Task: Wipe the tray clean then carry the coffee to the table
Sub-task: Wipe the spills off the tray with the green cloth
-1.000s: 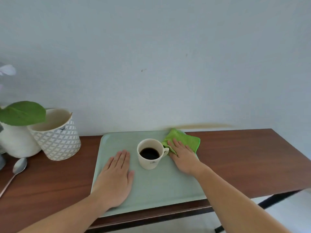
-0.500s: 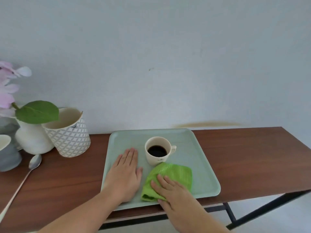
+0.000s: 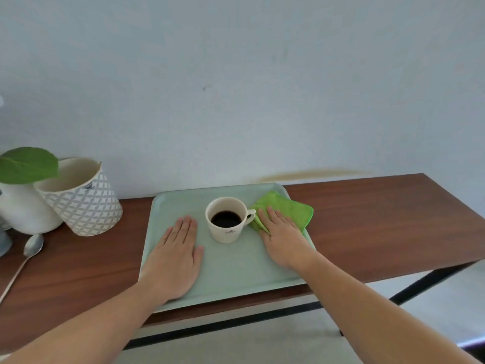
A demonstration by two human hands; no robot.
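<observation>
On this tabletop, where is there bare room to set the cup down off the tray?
Bare wood on the table right of the tray and green cloth; a narrower strip between the tray and patterned pot. The far left is crowded: pot, white vase, spoon.

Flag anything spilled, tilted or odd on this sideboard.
No spill shows on the tray. The patterned pot leans tilted against the white vase. The cloth overhangs the tray's right rim, close to the coffee cup handle.
</observation>
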